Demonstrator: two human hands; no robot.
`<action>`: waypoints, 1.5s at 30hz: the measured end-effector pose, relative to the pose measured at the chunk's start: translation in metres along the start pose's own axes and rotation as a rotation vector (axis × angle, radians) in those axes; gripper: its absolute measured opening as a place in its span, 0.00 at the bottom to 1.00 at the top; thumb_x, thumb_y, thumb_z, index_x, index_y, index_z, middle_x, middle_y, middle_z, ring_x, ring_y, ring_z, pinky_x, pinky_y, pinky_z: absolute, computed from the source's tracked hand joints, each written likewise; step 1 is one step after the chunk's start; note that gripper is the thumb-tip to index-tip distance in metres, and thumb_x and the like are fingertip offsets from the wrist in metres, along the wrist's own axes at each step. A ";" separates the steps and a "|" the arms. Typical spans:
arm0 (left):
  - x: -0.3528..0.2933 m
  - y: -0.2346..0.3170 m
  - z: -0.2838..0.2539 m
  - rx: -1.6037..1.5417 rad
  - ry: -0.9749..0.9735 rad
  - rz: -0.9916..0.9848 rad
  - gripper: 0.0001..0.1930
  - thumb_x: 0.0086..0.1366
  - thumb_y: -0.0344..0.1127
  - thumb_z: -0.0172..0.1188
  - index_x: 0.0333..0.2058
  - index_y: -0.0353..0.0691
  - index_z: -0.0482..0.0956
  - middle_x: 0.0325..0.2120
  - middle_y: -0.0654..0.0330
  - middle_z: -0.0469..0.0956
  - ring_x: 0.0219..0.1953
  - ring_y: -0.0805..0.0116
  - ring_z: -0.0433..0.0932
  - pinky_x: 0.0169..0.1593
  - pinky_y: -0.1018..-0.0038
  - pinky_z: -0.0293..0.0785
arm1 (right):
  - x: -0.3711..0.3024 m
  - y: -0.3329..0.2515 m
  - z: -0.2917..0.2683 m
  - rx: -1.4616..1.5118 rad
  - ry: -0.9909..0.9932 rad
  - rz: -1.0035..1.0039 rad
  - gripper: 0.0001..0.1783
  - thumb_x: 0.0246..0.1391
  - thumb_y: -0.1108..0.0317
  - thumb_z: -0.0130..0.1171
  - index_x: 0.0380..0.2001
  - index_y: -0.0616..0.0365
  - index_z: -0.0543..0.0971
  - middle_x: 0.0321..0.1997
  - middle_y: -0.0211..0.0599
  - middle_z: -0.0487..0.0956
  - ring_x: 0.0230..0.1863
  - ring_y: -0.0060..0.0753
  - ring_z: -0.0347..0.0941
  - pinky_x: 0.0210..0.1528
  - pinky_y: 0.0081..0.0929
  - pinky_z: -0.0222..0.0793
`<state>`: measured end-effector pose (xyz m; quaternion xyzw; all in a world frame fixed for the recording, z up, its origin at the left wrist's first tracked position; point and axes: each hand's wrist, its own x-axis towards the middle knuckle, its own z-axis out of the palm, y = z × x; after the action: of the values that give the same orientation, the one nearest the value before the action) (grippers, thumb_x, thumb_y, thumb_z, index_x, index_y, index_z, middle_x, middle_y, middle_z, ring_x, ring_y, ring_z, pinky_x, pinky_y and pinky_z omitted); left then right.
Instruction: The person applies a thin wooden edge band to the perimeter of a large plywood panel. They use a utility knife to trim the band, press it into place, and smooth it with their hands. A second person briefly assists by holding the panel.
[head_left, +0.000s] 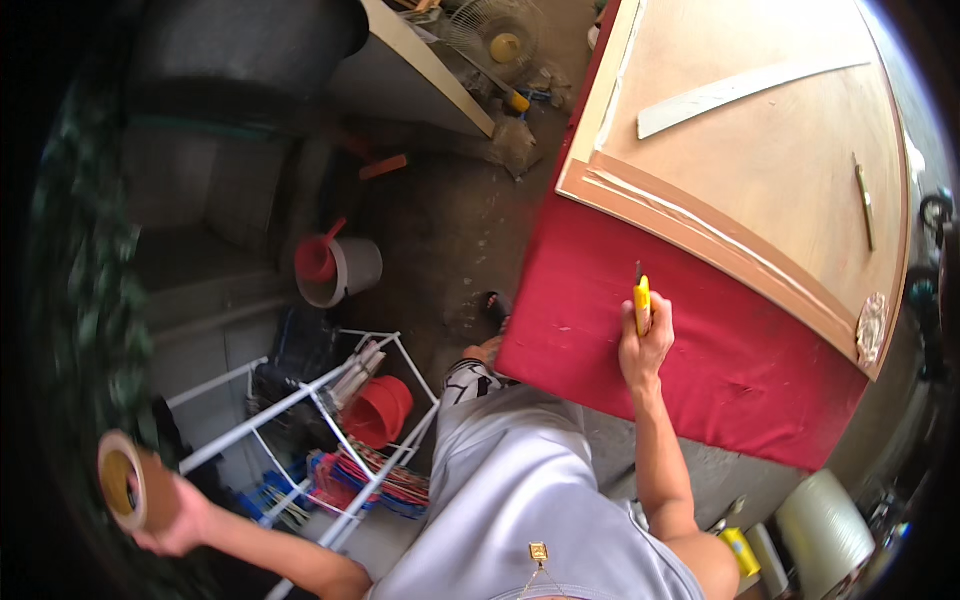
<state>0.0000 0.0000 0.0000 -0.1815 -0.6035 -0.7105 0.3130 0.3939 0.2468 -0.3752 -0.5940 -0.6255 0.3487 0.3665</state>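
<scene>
My right hand (646, 352) is closed around a yellow utility knife (642, 298), its blade out and pointing away from me above the red cloth (590, 270). Off to the far left, my left hand (182, 522) grips a wide roll of brown tape (157, 490). Beyond the knife lies a wooden panel (740, 150) with brown tape (700, 225) along its near edge. A pale curved strip (735, 95), a slim pen-like tool (864, 205) and a crumpled light-coloured wad (871, 325) rest on the panel.
A white metal rack (290, 400) with a red bucket (378, 412) stands at lower left. Behind it, a grey bucket (357, 272) with a red dipper (316, 258) lies tipped. A fan (495, 40) is at the top. Wrapped rolls (825, 530) sit at lower right.
</scene>
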 end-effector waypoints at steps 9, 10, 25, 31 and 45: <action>-0.010 -0.172 0.071 0.221 -0.075 -0.088 0.37 0.54 0.55 0.54 0.57 0.33 0.71 0.59 0.41 0.67 0.60 0.40 0.67 0.63 0.42 0.61 | 0.036 -0.014 0.073 -0.363 0.246 -0.051 0.17 0.50 0.69 0.68 0.41 0.56 0.73 0.35 0.41 0.75 0.34 0.45 0.69 0.38 0.40 0.63; -0.017 -0.193 0.075 0.268 -0.104 -0.143 0.37 0.54 0.55 0.54 0.57 0.33 0.71 0.59 0.41 0.67 0.60 0.41 0.67 0.63 0.42 0.61 | 0.037 -0.015 0.073 -0.397 0.213 -0.045 0.16 0.49 0.71 0.67 0.40 0.57 0.72 0.35 0.41 0.75 0.35 0.45 0.69 0.39 0.40 0.62; -0.064 -0.379 0.139 0.953 -0.423 -0.841 0.38 0.54 0.56 0.57 0.57 0.34 0.70 0.58 0.42 0.69 0.60 0.44 0.68 0.62 0.46 0.63 | 0.333 -0.159 0.172 0.157 0.294 0.136 0.11 0.57 0.68 0.64 0.38 0.62 0.75 0.25 0.36 0.73 0.27 0.25 0.67 0.30 0.25 0.64; -0.089 -0.424 0.157 1.115 -0.550 -1.042 0.38 0.53 0.57 0.58 0.57 0.34 0.70 0.58 0.43 0.69 0.59 0.45 0.69 0.61 0.48 0.64 | 0.415 -0.131 0.148 -0.072 0.279 0.283 0.14 0.52 0.67 0.63 0.40 0.64 0.77 0.29 0.44 0.77 0.29 0.38 0.73 0.35 0.33 0.69; -0.187 -0.537 0.399 1.040 -1.023 -1.189 0.40 0.53 0.58 0.61 0.57 0.34 0.69 0.57 0.44 0.70 0.59 0.48 0.70 0.60 0.52 0.65 | 0.555 -0.009 0.128 -0.728 0.501 0.193 0.28 0.44 0.67 0.57 0.53 0.57 0.72 0.45 0.44 0.73 0.50 0.47 0.69 0.50 0.46 0.63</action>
<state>-0.2663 0.4707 -0.4357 0.0290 -0.9029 -0.2291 -0.3624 0.2636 0.8006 -0.4054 -0.8059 -0.5412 -0.0163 0.2395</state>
